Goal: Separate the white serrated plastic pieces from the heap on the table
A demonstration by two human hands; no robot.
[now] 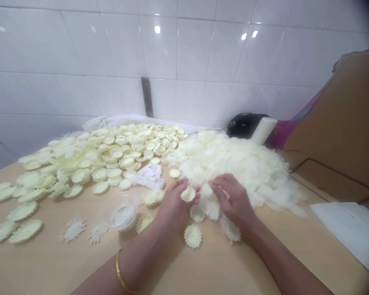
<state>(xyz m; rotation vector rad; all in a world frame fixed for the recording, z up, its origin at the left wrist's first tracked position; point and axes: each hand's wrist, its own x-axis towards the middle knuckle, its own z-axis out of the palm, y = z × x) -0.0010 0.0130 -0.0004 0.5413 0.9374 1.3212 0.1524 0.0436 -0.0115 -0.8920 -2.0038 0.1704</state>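
My left hand (176,200) grips a small cream flower-shaped disc (188,194) with a toothed edge and a dark dot at its centre. To its right, my right hand (233,198) is closed in a pinch; whatever lies between its fingertips is too small to make out. Just below the hands, a toothed cream disc (192,236) lies flat on the table. Thin white flower cutouts (230,229) sit under my right hand. Left of my left wrist stands a small clear tub (123,217) with white contents.
A large heap of cupped cream discs (110,151) spreads over the left and back. Thin white cutouts (227,164) are piled at the back right. A crumpled white cloth (149,176) lies between. At right are a white roll (264,130), a black bag (246,123), white sheets (347,229) and a cardboard box (341,123).
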